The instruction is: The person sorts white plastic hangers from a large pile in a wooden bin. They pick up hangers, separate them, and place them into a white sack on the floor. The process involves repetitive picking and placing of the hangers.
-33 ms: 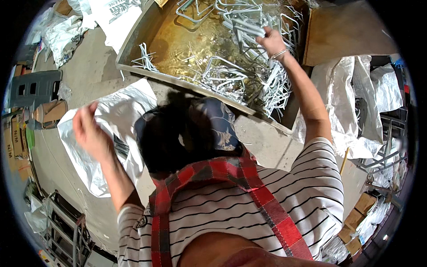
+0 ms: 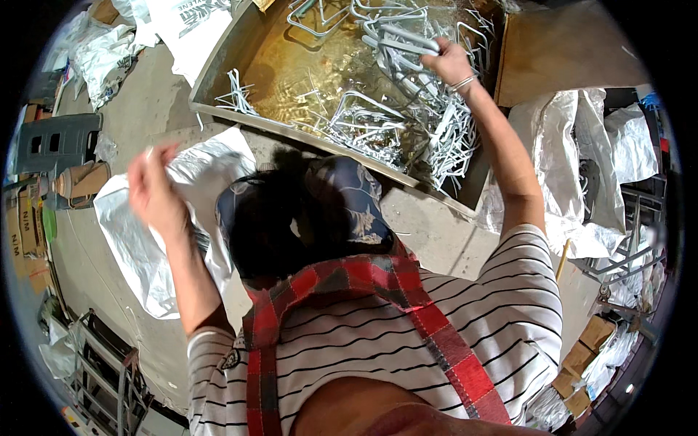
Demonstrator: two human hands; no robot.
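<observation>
My right hand [image 2: 449, 64] reaches over the metal tray [image 2: 349, 150] and is closed around the end of bent grey rods [image 2: 409, 41], shaped like narrow loops. Beneath it lies a tangled heap of similar white-grey bent rods [image 2: 452, 142], with shallow yellowish liquid [image 2: 280, 69] in the tray. My left hand [image 2: 156, 192] is raised above an opened white sack [image 2: 134, 251] on the floor. Its fingers point upward and are smeared by motion, so their grip does not show. Dark rods inside the sack are partly hidden by my left forearm.
A brown board [image 2: 567, 54] stands at the tray's right end, with white sacks [image 2: 552, 160] below it. Another white sack [image 2: 193, 33] leans near the tray's left corner. A dark plastic stool [image 2: 58, 142] and a metal frame [image 2: 102, 363] are at the left.
My right hand has shifted slightly up and right with the bent rods. My left hand has moved a little to the right above the sack.
</observation>
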